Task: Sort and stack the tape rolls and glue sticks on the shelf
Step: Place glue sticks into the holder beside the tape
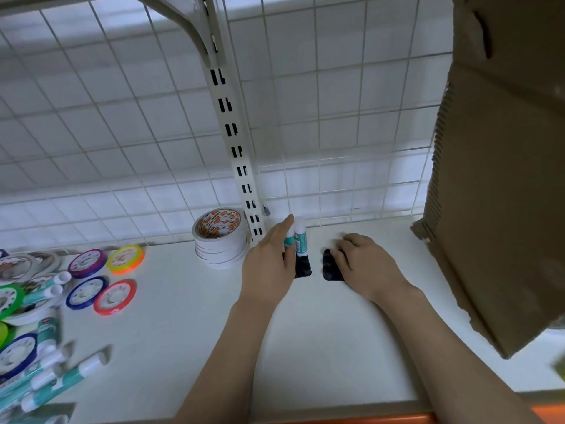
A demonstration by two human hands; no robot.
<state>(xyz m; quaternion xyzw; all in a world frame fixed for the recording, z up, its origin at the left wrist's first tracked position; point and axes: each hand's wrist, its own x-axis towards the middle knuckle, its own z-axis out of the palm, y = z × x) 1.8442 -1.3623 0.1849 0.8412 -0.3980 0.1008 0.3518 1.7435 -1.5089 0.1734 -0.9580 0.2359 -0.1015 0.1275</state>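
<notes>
We work on the white shelf (321, 332) beneath the wire grid back (122, 117), a cardboard box (504, 179) at right. The stacked white tape rolls (221, 240) stand left. Our left hand (269, 264) grasps two upright glue sticks (298, 237); seat them squarely on the black tray (303, 267). Our right hand (363, 264) clasps the second black tray (331, 267)

Head camera looks down, close, at the shelf (321, 347)
</notes>
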